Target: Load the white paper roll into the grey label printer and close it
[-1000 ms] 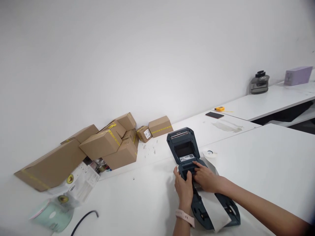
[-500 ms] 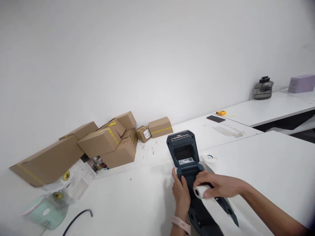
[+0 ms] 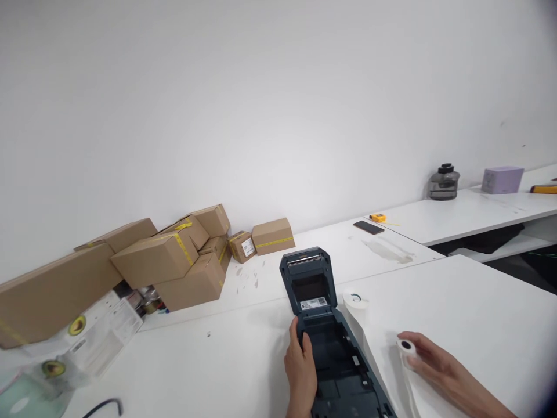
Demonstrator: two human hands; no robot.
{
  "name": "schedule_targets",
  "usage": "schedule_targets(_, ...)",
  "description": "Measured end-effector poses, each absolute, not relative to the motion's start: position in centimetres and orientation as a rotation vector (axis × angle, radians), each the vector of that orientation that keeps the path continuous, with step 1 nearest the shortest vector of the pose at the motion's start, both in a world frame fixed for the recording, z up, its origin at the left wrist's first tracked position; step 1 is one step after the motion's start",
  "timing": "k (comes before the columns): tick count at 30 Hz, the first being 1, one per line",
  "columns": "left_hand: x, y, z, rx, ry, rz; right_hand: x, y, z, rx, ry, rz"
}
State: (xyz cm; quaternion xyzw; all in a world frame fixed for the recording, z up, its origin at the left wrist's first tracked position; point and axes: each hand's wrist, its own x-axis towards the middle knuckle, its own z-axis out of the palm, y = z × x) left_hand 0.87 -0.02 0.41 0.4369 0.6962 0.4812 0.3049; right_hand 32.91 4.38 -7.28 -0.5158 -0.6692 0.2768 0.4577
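Observation:
A dark label printer [image 3: 337, 354] lies with its lid [image 3: 308, 281] swung up, and its inside bay shows bare. My left hand [image 3: 301, 371] is wrapped on the printer's left edge near the hinge, thumb over the rim. To the right of the printer, my right hand [image 3: 435, 366] grips a small white paper roll [image 3: 405, 346] with a dark core hole. A strip of paper trails down from that roll. Behind, just right of the lid, another white paper roll [image 3: 355, 301] rests on the table, with paper running from it along the printer's side.
Cardboard boxes [image 3: 152, 258] are piled at the left against the wall. Plastic packs [image 3: 96, 334], a mint-green container [image 3: 32, 397] and a black cable [image 3: 104, 404] lie at lower left. A phone [image 3: 368, 227], tape measure [image 3: 378, 217], water jug [image 3: 444, 183] and purple box [image 3: 502, 180] stand farther right.
My right hand has pulled the small paper roll out from over the printer's bay to the right. My left hand stays on the printer's edge. The view has turned slightly right.

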Motion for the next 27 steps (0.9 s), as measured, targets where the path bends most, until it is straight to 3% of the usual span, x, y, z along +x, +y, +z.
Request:
schedule_targets(6, 0.7, 0.2, 0.3, 1.172, 1.866, 1.200, 34.1, 6.8, -8.0, -1.242, -1.683, 1.029)
schedule_targets(16, 0.5, 0.4, -1.0, 0.974, 1.633, 1.489, 27.8, 15.6, -0.7, -1.146, -1.973, 1.159)
schedule_targets(22, 0.3, 1.0, -2.1, 0.972, 1.549, 1.599, 28.2, 13.9, 0.9, -1.122, -1.884, 1.306)
schedule_targets(27, 0.1, 1.4, -2.7, 0.955, 1.472, 1.679, 26.0, 10.5, 6.6, -0.768, -2.105, 1.506)
